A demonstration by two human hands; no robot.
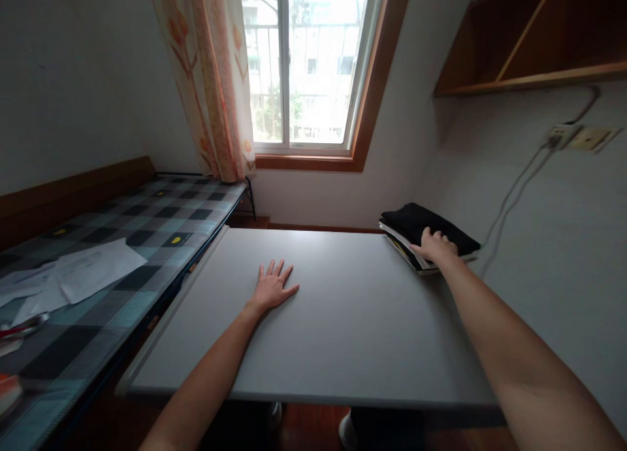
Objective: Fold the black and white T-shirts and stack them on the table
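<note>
On the pale grey tabletop [337, 346], my left hand [274, 289] lies flat, palm down with its fingers spread. It holds nothing. At the far right corner of the table rests a stack of books or papers [409, 250] with a soft black item [426, 221], cloth-like, on top. My right hand [438, 245] rests on the near part of this stack, thumb out to the left and the other fingers lying over the black item. The undersides of the right fingers are hidden.
A bed with a checked cover [196, 212] runs along the left, with loose white papers [93, 268] on it. Ahead are a window [313, 65] and a flowered curtain [215, 78]. A wooden shelf [533, 78] and a plugged-in cable [514, 183] are on the right wall.
</note>
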